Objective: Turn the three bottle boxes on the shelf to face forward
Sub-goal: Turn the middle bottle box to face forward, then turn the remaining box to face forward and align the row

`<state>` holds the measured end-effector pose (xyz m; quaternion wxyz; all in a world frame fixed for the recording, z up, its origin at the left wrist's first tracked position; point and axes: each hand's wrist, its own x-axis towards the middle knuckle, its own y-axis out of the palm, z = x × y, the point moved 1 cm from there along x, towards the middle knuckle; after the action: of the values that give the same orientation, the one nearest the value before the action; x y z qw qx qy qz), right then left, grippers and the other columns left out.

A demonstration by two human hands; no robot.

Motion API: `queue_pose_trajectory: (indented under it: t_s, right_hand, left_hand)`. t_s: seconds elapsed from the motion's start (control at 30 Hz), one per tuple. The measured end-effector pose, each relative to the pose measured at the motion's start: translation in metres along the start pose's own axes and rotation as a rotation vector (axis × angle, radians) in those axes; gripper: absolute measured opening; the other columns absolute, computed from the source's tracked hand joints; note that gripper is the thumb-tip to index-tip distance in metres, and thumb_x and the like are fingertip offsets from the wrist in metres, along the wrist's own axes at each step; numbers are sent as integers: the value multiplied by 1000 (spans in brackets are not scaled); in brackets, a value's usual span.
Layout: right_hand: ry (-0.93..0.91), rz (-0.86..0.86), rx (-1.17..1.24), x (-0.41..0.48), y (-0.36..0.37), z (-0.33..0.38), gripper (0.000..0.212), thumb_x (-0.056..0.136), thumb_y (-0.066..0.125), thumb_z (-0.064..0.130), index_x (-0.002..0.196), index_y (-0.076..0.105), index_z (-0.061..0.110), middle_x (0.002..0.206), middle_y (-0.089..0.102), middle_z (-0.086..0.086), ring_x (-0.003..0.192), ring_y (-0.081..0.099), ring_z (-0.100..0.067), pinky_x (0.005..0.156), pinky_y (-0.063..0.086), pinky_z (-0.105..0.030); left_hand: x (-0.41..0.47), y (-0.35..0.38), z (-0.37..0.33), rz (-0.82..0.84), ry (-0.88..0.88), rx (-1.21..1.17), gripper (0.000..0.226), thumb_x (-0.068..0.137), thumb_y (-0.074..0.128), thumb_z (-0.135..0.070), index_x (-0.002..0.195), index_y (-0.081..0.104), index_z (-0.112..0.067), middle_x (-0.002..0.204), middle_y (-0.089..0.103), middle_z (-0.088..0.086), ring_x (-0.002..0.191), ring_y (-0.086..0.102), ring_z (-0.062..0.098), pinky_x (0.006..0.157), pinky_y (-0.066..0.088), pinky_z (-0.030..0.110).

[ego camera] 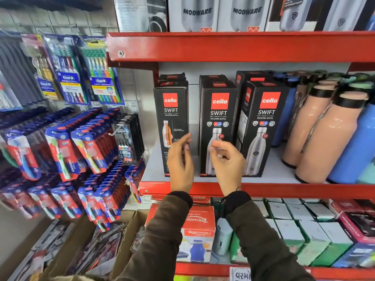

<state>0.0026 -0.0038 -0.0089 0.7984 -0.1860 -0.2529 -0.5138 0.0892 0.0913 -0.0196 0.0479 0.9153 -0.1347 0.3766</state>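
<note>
Three black Cello Swift bottle boxes stand upright on the red shelf (263, 188). The left box (171, 110) shows a side panel with an orange-striped bottle picture. The middle box (219, 114) and the right box (265, 118) show their front panels with a steel bottle picture. My left hand (179, 159) hovers in front of the left box's lower half, fingers loosely curled, holding nothing. My right hand (227, 159) hovers in front of the middle box's lower half, fingers apart and empty. More black boxes stand behind the front row.
Peach bottles (316, 126) and blue bottles (357, 149) crowd the shelf at right. Toothbrush packs (67, 142) hang on the wall at left. Below, a red Rishabh box (196, 222) and small white-and-green boxes (294, 226) fill the lower shelf. Modware boxes (221, 13) stand above.
</note>
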Motion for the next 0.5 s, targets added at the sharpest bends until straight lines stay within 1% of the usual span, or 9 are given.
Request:
queue_pose_trajectory:
  t_s: [0.07, 0.1, 0.17, 0.2, 0.27, 0.33, 0.37, 0.43, 0.5]
  right_hand:
    - [5, 38, 22, 2, 9, 8, 26, 87, 71, 12, 113, 72, 11, 105, 74, 4, 94, 68, 2, 76, 51, -6]
    - [25, 53, 25, -1, 13, 7, 28, 88, 70, 12, 116, 71, 10, 107, 73, 3, 95, 68, 3, 76, 49, -4]
    - [56, 122, -17, -14, 44, 9, 32, 90, 68, 11, 122, 67, 8, 112, 71, -1, 98, 65, 5, 77, 47, -1]
    - [88, 148, -31, -29, 71, 10, 34, 91, 66, 11, 125, 65, 8, 115, 70, -3, 103, 64, 2, 79, 47, -1]
    - [132, 215, -38, -35, 75, 6, 40, 93, 64, 13, 132, 58, 8, 126, 65, -6, 115, 62, -9, 89, 48, -7]
    - [178, 252, -65, -34, 79, -2, 44, 96, 60, 16, 139, 51, 10, 136, 60, -8, 125, 58, -16, 101, 46, -20]
    - [193, 267, -74, -32, 80, -4, 46, 96, 59, 17, 140, 49, 10, 138, 58, -8, 128, 56, -17, 105, 45, -25]
    - [181, 299, -116, -35, 82, -7, 47, 95, 59, 19, 141, 49, 12, 138, 59, -6, 129, 55, -17, 109, 45, -33]
    - [165, 310, -136, -40, 82, -9, 49, 92, 63, 23, 139, 50, 18, 132, 64, -1, 124, 59, -12, 107, 48, -37]
  left_hand:
    - [10, -4, 2, -67, 50, 77, 34, 105, 43, -7, 135, 60, -14, 128, 62, 2, 126, 56, 18, 111, 44, 36]
    - [11, -9, 1, -111, 59, 96, 36, 105, 43, -7, 136, 58, -14, 130, 58, 4, 127, 53, 18, 113, 42, 34]
    - [18, -37, 16, -175, 4, 116, 38, 106, 41, -9, 143, 53, -11, 137, 52, 9, 134, 45, 18, 117, 32, 21]
    - [22, -64, 31, -173, -54, 140, 40, 108, 40, -12, 146, 48, -11, 144, 47, 10, 139, 41, 17, 118, 26, 15]
    - [18, -71, 34, -126, -150, 61, 45, 110, 32, -22, 154, 37, -13, 159, 36, 7, 149, 30, 13, 120, 16, 8]
    - [20, -67, 35, -33, -324, -65, 49, 111, 24, -30, 158, 30, -16, 165, 31, 1, 151, 25, 4, 125, 14, 14]
    - [22, -64, 37, 7, -400, -121, 50, 111, 23, -34, 157, 32, -17, 164, 34, 0, 148, 28, 2, 127, 16, 20]
    - [25, -65, 46, 93, -498, -219, 53, 108, 24, -43, 150, 47, -22, 153, 52, 2, 142, 45, 7, 126, 28, 35]
    - [26, -66, 53, 107, -567, -269, 50, 106, 29, -43, 141, 58, -24, 138, 65, 0, 131, 59, 13, 121, 39, 45]
